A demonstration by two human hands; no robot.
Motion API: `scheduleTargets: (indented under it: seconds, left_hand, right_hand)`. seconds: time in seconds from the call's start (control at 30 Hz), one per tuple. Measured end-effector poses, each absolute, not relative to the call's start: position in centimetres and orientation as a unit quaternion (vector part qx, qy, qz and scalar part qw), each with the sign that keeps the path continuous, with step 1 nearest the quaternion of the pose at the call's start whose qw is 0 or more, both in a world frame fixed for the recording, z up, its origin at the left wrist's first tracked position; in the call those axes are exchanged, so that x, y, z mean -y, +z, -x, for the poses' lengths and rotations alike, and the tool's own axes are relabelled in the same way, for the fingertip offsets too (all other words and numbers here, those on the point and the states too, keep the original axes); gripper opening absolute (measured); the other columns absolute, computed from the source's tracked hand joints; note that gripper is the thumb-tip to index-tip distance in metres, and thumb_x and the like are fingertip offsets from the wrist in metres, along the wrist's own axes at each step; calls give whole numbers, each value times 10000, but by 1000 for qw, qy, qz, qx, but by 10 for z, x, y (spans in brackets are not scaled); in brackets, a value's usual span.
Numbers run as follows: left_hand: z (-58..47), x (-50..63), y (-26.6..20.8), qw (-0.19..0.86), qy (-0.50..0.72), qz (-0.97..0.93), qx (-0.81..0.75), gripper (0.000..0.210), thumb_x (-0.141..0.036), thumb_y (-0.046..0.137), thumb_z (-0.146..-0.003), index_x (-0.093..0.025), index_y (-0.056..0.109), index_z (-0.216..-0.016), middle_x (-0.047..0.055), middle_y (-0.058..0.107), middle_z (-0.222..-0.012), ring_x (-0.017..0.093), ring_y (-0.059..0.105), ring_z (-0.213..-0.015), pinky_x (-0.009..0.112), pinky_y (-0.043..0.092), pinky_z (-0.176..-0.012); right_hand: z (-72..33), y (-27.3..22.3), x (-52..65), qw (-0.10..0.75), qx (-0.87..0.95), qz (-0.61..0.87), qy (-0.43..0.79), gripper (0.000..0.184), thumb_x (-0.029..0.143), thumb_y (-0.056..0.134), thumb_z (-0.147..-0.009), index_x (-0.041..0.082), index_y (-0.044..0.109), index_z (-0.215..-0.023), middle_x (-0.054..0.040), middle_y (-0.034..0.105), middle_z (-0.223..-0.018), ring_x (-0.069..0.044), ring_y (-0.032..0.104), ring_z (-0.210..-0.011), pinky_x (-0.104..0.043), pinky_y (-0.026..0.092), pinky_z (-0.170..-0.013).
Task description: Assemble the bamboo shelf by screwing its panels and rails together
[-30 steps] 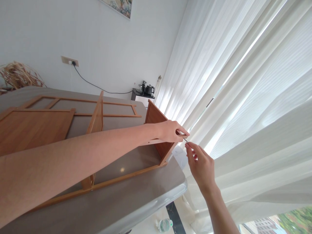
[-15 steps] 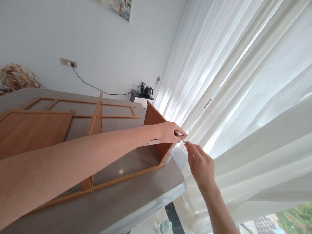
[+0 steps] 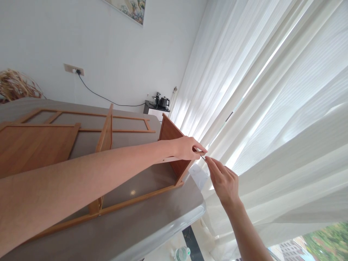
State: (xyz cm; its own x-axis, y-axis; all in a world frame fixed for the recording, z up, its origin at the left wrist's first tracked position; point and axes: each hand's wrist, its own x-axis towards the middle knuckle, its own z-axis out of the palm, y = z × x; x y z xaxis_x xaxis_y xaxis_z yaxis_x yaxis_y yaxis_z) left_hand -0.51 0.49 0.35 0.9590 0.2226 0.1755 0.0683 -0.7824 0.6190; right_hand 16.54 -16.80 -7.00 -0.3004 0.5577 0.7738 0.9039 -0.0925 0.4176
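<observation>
A partly joined wooden shelf frame (image 3: 141, 197) lies on a grey-covered table (image 3: 152, 217). Stretched across it, my left hand (image 3: 187, 148) is closed around the end of a wooden rail (image 3: 200, 153), at the upright end panel (image 3: 170, 132). From the right, my right hand (image 3: 224, 179) pinches a thin metal rod (image 3: 202, 157) between thumb and fingertips. The rod's far tip meets the rail end beside my left fingers; the contact itself is too small to make out. A middle panel (image 3: 104, 134) stands upright in the frame.
A flat wooden panel (image 3: 40, 145) and a slim ladder-like frame (image 3: 130, 125) lie to the left and back. White curtains (image 3: 258, 108) hang close on the right. A kettle (image 3: 164, 102) stands on a small cabinet behind. Below the table edge is a plastic bottle (image 3: 182, 253).
The whole view has shifted slightly, with the scene a little further left. Both hands keep their grips; no clear movement of the rod or the rail shows.
</observation>
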Motion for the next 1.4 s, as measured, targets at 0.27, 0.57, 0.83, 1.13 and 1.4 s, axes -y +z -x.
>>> scheduleTargets:
  seconds: [0.27,0.57,0.83,1.13,1.4]
  left_hand:
    - [5,-4,4,315,120,-938,-79,469,-350,575,-829,-336,671,-1288,-9,722,-1139,162,650,-935,241,469,-797]
    - [4,-4,3,313,126,-938,-75,477,-336,583,-824,-324,671,-1292,-8,716,-1177,162,656,-957,230,470,-808]
    - [5,-5,5,309,126,-939,-78,460,-346,580,-827,-326,684,-1274,-1,734,-1072,157,653,-886,234,467,-793]
    - [6,-4,5,315,119,-938,-80,472,-340,587,-832,-326,666,-1297,6,721,-1138,156,646,-910,230,466,-786]
    - [5,-4,5,316,121,-938,-80,475,-329,599,-824,-320,670,-1294,-2,731,-1109,150,650,-892,226,468,-782]
  right_hand:
    - [-152,-70,167,266,644,644,-314,232,276,465,-1031,221,678,-1106,-31,754,-919,-105,667,-632,-211,429,-539]
    - [-141,-84,163,311,601,661,-323,140,312,559,-992,214,657,-1003,31,725,-759,-101,643,-582,-206,440,-549]
    - [-140,-94,156,319,592,639,-374,99,267,603,-967,189,663,-961,30,704,-695,-100,638,-571,-209,437,-556]
    - [-144,-96,161,316,602,622,-389,92,212,603,-965,185,653,-1037,-1,753,-862,-99,654,-612,-209,447,-569]
    - [-145,-89,162,288,609,643,-364,156,245,531,-1007,199,663,-1077,-12,736,-848,-97,631,-598,-222,411,-552]
